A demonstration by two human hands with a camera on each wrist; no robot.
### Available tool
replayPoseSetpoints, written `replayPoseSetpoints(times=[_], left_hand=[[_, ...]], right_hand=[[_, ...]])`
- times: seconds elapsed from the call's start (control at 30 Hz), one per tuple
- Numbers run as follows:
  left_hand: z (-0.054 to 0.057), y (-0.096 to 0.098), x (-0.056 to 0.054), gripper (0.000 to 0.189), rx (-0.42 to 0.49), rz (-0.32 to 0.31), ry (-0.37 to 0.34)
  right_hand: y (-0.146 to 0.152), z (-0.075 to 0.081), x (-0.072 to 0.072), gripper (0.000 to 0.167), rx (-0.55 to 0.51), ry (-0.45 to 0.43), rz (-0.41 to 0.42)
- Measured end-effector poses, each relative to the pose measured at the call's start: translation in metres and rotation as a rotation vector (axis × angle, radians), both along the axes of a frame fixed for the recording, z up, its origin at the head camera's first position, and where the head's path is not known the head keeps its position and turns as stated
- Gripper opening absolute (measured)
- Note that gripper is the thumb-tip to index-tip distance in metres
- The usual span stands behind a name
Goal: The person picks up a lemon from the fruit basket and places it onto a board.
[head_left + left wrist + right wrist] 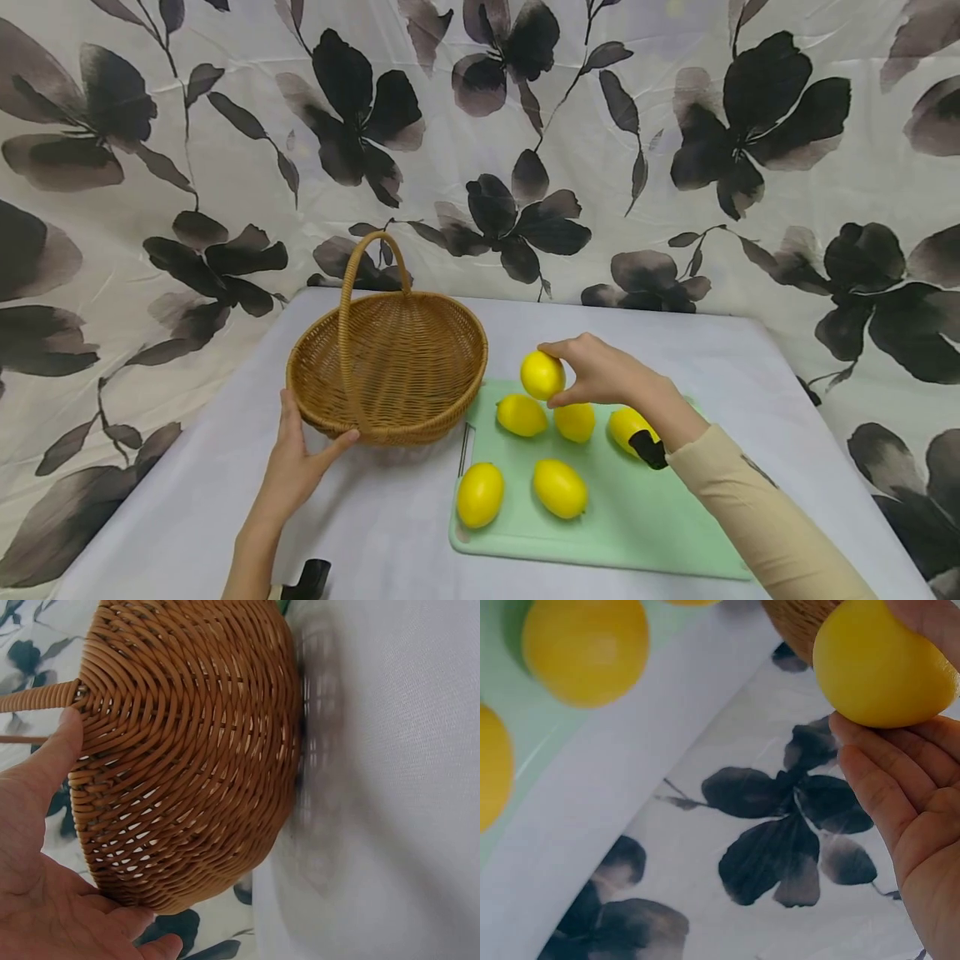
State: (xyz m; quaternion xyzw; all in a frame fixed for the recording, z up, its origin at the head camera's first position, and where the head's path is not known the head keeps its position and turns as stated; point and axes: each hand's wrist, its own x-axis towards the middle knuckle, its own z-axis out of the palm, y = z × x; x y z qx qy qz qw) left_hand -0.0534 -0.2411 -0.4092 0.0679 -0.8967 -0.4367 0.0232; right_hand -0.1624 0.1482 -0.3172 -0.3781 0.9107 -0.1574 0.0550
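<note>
A yellow lemon (542, 375) is pinched between the thumb and fingers of my right hand (611, 372), raised over the far left part of a light green cutting board (637, 533). The right wrist view shows the held lemon (885, 664) against the fingertips. Several more lemons lie on the board, among them one lemon (480, 495) at its near left corner and another lemon (560, 488) beside it. To the left stands a brown wicker basket (420, 367); its visible inside holds nothing. My left hand (296, 467) holds its near left rim, thumb beside the handle base (81, 694).
A white cloth (405, 533) covers the table. The basket's tall arched handle (347, 325) rises above its rim. Behind the table hangs a floral-patterned cloth (600, 208). The right forearm partly covers a lemon (624, 427) on the board.
</note>
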Motion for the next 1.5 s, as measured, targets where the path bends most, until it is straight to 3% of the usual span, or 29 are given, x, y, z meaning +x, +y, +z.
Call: replayPoseSetpoints(times=[0.23, 0.57, 0.9, 1.5], left_hand=[[0.000, -0.009, 0.003, 0.117, 0.003, -0.006, 0.054], [0.002, -0.017, 0.008, 0.116, -0.021, 0.022, 0.026], [0.001, -0.018, 0.011, 0.115, -0.017, 0.008, 0.069], [0.003, -0.021, 0.014, 0.116, -0.014, 0.017, 0.052]], right_hand=[[0.011, -0.007, 0.007, 0.068, -0.024, -0.005, -0.025], [0.021, -0.025, 0.022, 0.069, -0.038, -0.023, -0.050], [0.040, -0.049, 0.045, 0.069, -0.058, -0.037, -0.086], [0.058, -0.082, 0.081, 0.064, -0.025, 0.070, -0.034]])
